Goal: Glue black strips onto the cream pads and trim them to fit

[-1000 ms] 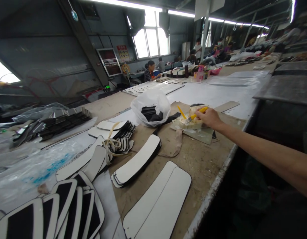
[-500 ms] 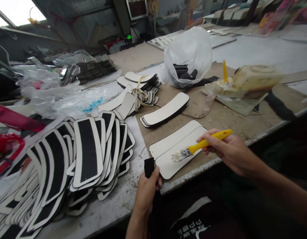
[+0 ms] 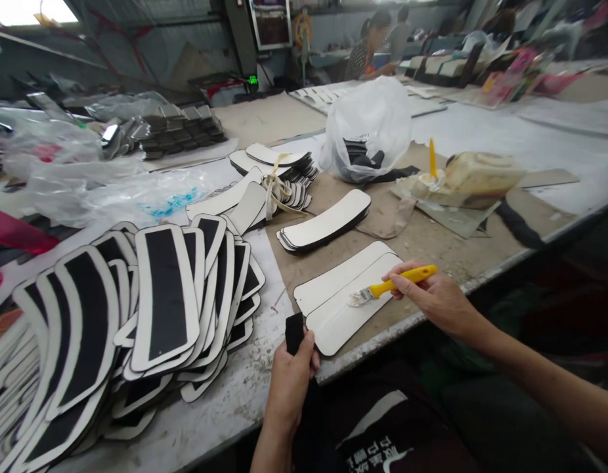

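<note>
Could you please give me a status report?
Right hand gripping yellow brush, bristles on white panel. Left hand holding black strip. Nothing visibly blocking the brush.

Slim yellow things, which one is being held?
The brush handle in the right hand; the other, a slim yellow stick, stands upright beside the stained container, untouched.

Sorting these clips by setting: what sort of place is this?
Probably a factory workshop: piles of matching cut pieces lie on a long worktable, a yellow-handled brush is in use, and another person is visible farther back.
</note>
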{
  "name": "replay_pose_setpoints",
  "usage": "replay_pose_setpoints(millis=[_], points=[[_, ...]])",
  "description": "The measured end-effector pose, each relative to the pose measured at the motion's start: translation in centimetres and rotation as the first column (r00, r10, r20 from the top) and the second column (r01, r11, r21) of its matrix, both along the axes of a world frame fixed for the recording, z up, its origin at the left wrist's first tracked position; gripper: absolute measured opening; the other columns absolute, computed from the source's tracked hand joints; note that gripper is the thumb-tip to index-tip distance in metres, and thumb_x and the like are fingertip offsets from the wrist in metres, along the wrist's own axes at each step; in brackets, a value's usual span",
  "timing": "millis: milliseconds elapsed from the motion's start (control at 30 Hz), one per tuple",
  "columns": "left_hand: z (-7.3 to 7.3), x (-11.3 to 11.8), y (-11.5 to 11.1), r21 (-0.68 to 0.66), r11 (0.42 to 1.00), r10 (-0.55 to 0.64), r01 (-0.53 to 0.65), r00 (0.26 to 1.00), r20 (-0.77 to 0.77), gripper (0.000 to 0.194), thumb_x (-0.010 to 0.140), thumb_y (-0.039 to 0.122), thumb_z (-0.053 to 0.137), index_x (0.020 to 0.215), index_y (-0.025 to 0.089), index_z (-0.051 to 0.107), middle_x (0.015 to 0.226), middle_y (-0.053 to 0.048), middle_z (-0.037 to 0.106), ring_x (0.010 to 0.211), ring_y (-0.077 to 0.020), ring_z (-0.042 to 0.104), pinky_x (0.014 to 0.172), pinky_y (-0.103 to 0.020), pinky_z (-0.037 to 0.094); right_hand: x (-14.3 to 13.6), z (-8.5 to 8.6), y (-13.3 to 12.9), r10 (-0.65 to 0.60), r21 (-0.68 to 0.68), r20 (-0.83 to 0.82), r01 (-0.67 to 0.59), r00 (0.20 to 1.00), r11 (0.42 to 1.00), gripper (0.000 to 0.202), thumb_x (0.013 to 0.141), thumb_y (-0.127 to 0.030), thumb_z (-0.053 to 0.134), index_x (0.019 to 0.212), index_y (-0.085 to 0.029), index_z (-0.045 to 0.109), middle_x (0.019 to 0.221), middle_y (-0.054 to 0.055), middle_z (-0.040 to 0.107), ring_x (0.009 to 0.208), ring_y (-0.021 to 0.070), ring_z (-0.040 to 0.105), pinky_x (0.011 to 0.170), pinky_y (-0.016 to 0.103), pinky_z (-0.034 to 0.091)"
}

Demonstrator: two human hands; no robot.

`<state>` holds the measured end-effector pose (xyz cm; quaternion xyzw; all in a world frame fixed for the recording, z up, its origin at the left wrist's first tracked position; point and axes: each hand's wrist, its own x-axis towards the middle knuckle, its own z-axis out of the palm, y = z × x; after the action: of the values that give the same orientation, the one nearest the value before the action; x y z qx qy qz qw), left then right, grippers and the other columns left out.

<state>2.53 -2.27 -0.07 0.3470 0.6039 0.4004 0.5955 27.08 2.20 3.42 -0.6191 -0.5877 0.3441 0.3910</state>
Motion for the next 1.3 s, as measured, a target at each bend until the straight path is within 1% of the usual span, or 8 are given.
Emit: replay_pose_setpoints(millis=[233, 433, 600, 767, 867, 1100, 1200, 1300], points=[[0.0, 0.1, -0.1, 0.011, 1.0, 0.021, -0.021, 0.999, -0.045, 0.037, 0.071, 0.053, 0.062, 0.071, 0.017, 0.054, 0.045, 0.005, 0.05, 0.042, -0.01, 0.038, 0.046, -0.023, 0.029, 3.3, 1.1, 0.3, -0.124, 0.168, 0.364, 0.066, 0.923, 0.984, 0.019, 0.086, -0.039, 0.05, 0.086, -0.022, 0.061, 0.086, 0.003, 0.066, 0.073, 0.0187, 0.062, 0.067, 0.029, 0.049], [-0.7, 0.2, -0.2, 0.01, 0.998, 0.065, -0.065, 0.995, -0.075, 0.04, 0.069, 0.056, 0.063, 0.07, 0.016, 0.056, 0.043, 0.004, 0.051, 0.041, -0.0103, 0.037, 0.045, -0.024, 0.029, 3.9, 2.5, 0.0, -0.147, 0.272, 0.44, 0.025, 0.886, 0.962, 0.015, 0.087, -0.035, 0.049, 0.091, -0.025, 0.059, 0.088, 0.004, 0.067, 0.081, 0.0209, 0.063, 0.072, 0.032, 0.05], [-0.9, 0.2, -0.1, -0.011, 0.997, 0.082, -0.083, 0.995, -0.061, 0.045, 0.064, 0.058, 0.066, 0.076, 0.016, 0.058, 0.042, 0.003, 0.053, 0.04, -0.0116, 0.039, 0.043, -0.024, 0.028, 3.4, 2.3, -0.3, -0.116, 0.422, 0.49, -0.118, 0.864, 0.899, 0.014, 0.088, -0.026, 0.05, 0.098, -0.023, 0.058, 0.097, 0.007, 0.066, 0.093, 0.0214, 0.062, 0.087, 0.037, 0.049], [-1.0, 0.0, 0.0, 0.017, 0.999, 0.042, -0.041, 0.994, -0.097, 0.043, 0.066, 0.059, 0.063, 0.069, 0.016, 0.056, 0.042, 0.003, 0.052, 0.04, -0.0107, 0.038, 0.044, -0.024, 0.03, 1.3, 0.9, -1.7, 0.015, 0.415, 0.628, -0.35, 0.778, 0.84, 0.021, 0.087, -0.015, 0.048, 0.104, -0.023, 0.058, 0.095, 0.008, 0.067, 0.091, 0.022, 0.062, 0.082, 0.037, 0.052], [-1.0, -0.1, -0.1, 0.007, 0.999, 0.033, -0.033, 0.997, -0.073, 0.043, 0.066, 0.058, 0.064, 0.069, 0.016, 0.056, 0.043, 0.003, 0.052, 0.04, -0.0107, 0.039, 0.044, -0.024, 0.03, 0.7, 0.9, -2.5, 0.096, 0.409, 0.594, -0.403, 0.798, 0.819, 0.027, 0.086, -0.012, 0.049, 0.111, -0.023, 0.055, 0.097, 0.008, 0.066, 0.092, 0.0204, 0.062, 0.081, 0.034, 0.053], [-1.1, 0.0, -0.3, 0.02, 0.998, 0.055, -0.054, 0.995, -0.083, 0.042, 0.068, 0.057, 0.063, 0.068, 0.016, 0.058, 0.044, 0.002, 0.053, 0.041, -0.0116, 0.04, 0.045, -0.025, 0.031, 0.5, 0.5, -2.7, 0.017, 0.412, 0.62, -0.343, 0.785, 0.844, 0.025, 0.086, -0.011, 0.049, 0.107, -0.022, 0.057, 0.096, 0.009, 0.067, 0.091, 0.0225, 0.061, 0.082, 0.038, 0.052], [-1.2, -0.1, -0.3, 0.033, 0.999, 0.039, -0.036, 0.995, -0.087, 0.04, 0.071, 0.056, 0.061, 0.064, 0.017, 0.056, 0.044, 0.002, 0.052, 0.042, -0.012, 0.04, 0.046, -0.025, 0.032, -2.3, 0.4, -4.1, 0.153, 0.403, 0.435, -0.344, 0.887, 0.848, 0.024, 0.086, -0.011, 0.05, 0.106, -0.021, 0.057, 0.095, 0.008, 0.067, 0.091, 0.0202, 0.061, 0.082, 0.034, 0.052], [-1.2, -0.3, -0.2, 0.018, 1.0, -0.001, 0.003, 0.996, -0.092, 0.04, 0.074, 0.055, 0.059, 0.061, 0.017, 0.055, 0.045, 0.003, 0.051, 0.044, -0.0121, 0.041, 0.049, -0.025, 0.033, -5.2, 1.0, -5.3, 0.19, 0.291, 0.088, -0.207, 0.978, 0.934, 0.017, 0.088, -0.017, 0.05, 0.101, -0.021, 0.06, 0.092, 0.005, 0.066, 0.086, 0.0165, 0.062, 0.077, 0.027, 0.053]])
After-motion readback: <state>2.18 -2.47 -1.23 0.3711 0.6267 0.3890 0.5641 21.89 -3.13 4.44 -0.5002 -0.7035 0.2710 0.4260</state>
